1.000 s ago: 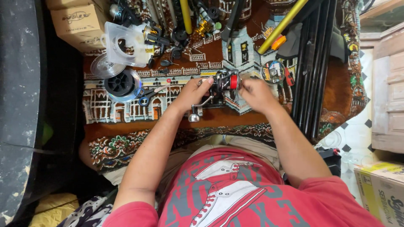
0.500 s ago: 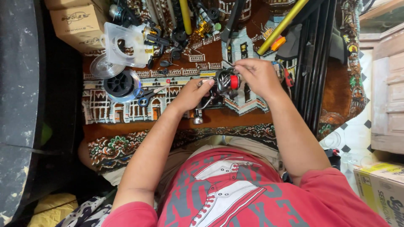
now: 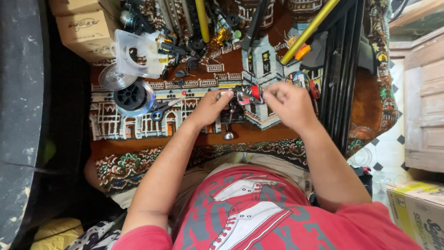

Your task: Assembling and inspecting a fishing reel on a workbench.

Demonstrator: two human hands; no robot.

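View: looking straight down at a seated person in a red shirt, both arms reaching forward over a patterned rug [image 3: 138, 125] on the floor.
Reel: a small black and red fishing reel [image 3: 247, 95], held above the rug between the 2 hands, near the middle of the picture.
Left hand: left hand [image 3: 210, 109] curled around the reel's left side, fingers closed on its body, thumb near the top.
Right hand: right hand [image 3: 289, 104] just right of the reel, fingertips drawn together as if pinching a small part at its red end; the part itself is too small to tell.
Handle: a thin metal handle [image 3: 228, 127] hangs down from the reel toward the person, ending in a round knob.
Key relation: the reel lies crosswise between the hands, touching both.
Nearby: spool [image 3: 131, 96] and scissors [image 3: 162, 107] to the left; black rods [image 3: 342, 69] to the right.
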